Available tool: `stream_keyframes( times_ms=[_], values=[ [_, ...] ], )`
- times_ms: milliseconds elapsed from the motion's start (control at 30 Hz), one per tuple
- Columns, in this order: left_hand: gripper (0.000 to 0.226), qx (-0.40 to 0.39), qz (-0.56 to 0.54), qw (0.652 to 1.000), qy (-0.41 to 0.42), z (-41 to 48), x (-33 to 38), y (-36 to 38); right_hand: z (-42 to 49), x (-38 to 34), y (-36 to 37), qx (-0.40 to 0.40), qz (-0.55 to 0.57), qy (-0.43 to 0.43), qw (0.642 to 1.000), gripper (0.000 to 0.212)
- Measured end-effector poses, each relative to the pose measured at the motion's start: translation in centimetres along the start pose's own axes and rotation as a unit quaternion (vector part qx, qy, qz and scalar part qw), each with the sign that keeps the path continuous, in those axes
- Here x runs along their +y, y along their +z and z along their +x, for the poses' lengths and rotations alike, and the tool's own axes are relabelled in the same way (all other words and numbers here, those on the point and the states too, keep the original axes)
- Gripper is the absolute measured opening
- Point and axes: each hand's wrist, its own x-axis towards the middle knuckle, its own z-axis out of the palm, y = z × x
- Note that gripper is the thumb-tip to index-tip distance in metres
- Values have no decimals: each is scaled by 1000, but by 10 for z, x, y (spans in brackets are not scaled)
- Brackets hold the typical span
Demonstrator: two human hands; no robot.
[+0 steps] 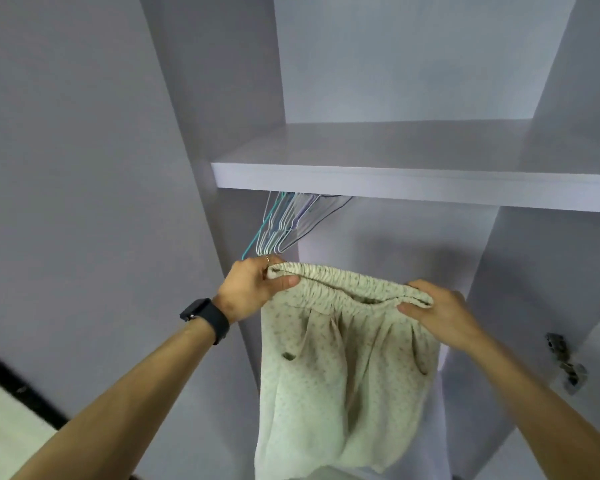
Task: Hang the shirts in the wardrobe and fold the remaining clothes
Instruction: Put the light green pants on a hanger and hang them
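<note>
1. Left hand (253, 285): raised in front of the open wardrobe (378, 81), forearm running up from the lower left; back of the hand faces the viewer; it grips the left end of the waistband (343, 277).
2. Left-hand fingers: thumb (286, 281) laid across the front of the band, pointing right; remaining fingers curled over the top edge and behind the cloth, pressed together; a thin ring (267, 259) shows on one of them.
3. Left wrist: carries a dark watch (207, 318), its face turned to the left.
4. Right hand (437, 310): slightly lower than the left, forearm running up from the lower right; it grips the right end of the waistband.
5. Right-hand fingers: thumb (409, 308) pressed to the front of the cloth just under the band; the others folded over the top edge; their tips are hidden behind the fabric.
6. Garment (343, 375): pale, finely patterned, with a gathered elastic waistband; stretched between the two hands and hanging freely below them in front of the lower compartment; probably shorts or a skirt, but the hem is cut off by the frame edge.
7. Shelf (395, 181): horizontal board above the hands.
8. Hangers (284, 223): bunch of thin wire hangers, hung under the shelf at the left side; their lower ends sit just above the left hand.
9. Hinge (565, 362): metal fitting on the right-hand panel, well apart from the garment.
</note>
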Motion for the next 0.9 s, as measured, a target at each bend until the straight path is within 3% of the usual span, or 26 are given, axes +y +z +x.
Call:
stream_keyframes(
  times_ms=[133, 367, 467, 633, 700, 767, 900],
  values=[
    [44, 23, 245, 969, -3, -12, 3, -12, 16, -19, 40, -67, -79, -50, 993, 29],
    [31, 94, 451, 887, 22, -36, -27, -42, 42, -77, 101, -128, -117, -146, 974, 26],
    [26, 116, 558, 817, 86, -35, -56, -57, 56, -87, 118, -157, -126, -147, 968, 29],
    [25, 142, 609, 745, 231, -9, -95, -80, 87, -105, 151, -204, -102, -133, 965, 20],
    [34, 143, 621, 735, 231, -1, -102, -83, 102, -108, 162, -206, -72, -105, 970, 22],
    [25, 125, 648, 723, 205, 1, -106, -83, 117, -112, 169, -194, -51, -72, 977, 26],
    [27, 138, 659, 729, 120, 11, -124, -91, 167, -133, 185, -120, 25, 11, 992, 39]
  ],
)
